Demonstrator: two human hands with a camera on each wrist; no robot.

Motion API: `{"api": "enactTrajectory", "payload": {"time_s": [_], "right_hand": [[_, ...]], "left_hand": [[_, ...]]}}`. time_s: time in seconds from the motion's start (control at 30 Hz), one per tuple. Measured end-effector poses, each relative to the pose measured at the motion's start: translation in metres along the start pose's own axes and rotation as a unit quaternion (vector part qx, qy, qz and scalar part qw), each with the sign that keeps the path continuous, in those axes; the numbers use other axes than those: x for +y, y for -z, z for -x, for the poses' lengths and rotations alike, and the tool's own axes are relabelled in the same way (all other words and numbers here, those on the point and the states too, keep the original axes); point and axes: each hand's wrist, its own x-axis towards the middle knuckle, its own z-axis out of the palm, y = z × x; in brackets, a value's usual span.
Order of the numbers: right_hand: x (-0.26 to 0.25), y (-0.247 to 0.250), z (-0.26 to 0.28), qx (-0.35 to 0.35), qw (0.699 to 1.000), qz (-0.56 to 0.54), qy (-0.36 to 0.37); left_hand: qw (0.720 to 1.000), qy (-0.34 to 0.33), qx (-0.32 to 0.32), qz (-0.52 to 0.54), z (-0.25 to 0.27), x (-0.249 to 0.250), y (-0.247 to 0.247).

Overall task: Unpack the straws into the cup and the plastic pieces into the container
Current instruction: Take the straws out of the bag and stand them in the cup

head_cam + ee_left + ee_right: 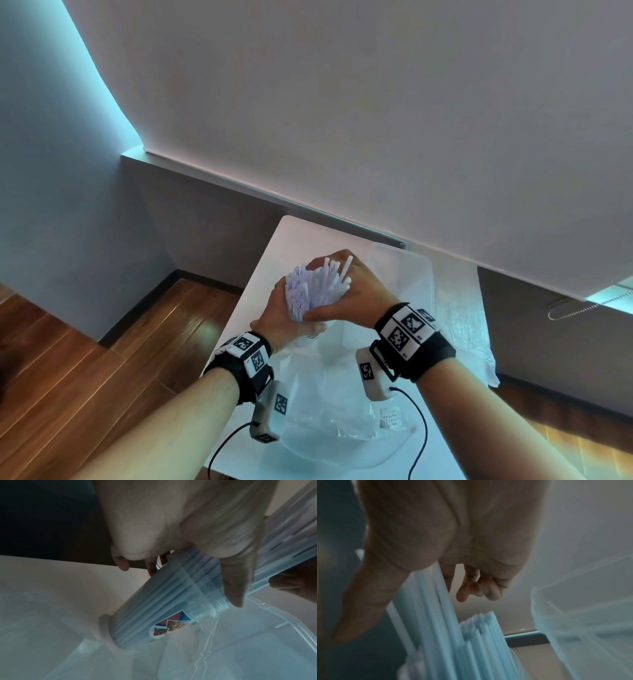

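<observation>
A thick bundle of white straws (318, 287) stands in a clear cup with a coloured sticker (154, 615), which leans on the white table (294, 240). My left hand (281, 311) grips the cup near its rim, thumb in front and fingers behind. My right hand (352, 294) grips the upper part of the straws (453, 635) from the right, thumb low and fingers over the tips. The clear plastic container (404, 270) stands just behind and to the right of the hands, also seen as the container (582, 615).
Crumpled clear plastic bags (325, 404) lie on the table in front of the cup. Another clear sheet (462, 308) hangs off the right side. The table's left edge drops to a wooden floor (85, 359). A wall with a blind rises behind.
</observation>
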Motion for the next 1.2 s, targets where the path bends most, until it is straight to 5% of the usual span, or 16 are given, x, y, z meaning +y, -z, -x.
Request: {"api": "enactTrajectory", "payload": {"time_s": [0.27, 0.5, 0.77, 0.87, 1.07, 1.2], "right_hand": [[-0.015, -0.002, -0.001, 0.069, 0.994, -0.008, 0.083], [0.007, -0.029, -0.003, 0.071, 0.997, 0.020, 0.021], [-0.005, -0.021, 0.000, 0.160, 0.976, 0.093, 0.114], [0.008, -0.045, -0.005, 0.131, 0.964, 0.179, 0.144], [0.010, -0.049, -0.007, 0.111, 0.968, 0.166, 0.149], [0.005, -0.033, -0.006, 0.063, 0.978, 0.175, 0.094]], "left_hand": [[0.999, -0.022, 0.031, 0.010, 0.013, 0.006, -0.006], [0.999, 0.017, 0.022, -0.038, 0.018, 0.015, -0.002], [0.998, 0.036, 0.029, -0.052, 0.022, 0.019, -0.003], [0.998, 0.021, 0.036, -0.048, 0.025, 0.025, -0.003], [0.996, 0.043, 0.023, -0.078, 0.031, 0.033, 0.001], [0.990, 0.072, 0.025, -0.116, 0.030, 0.033, 0.001]]}}
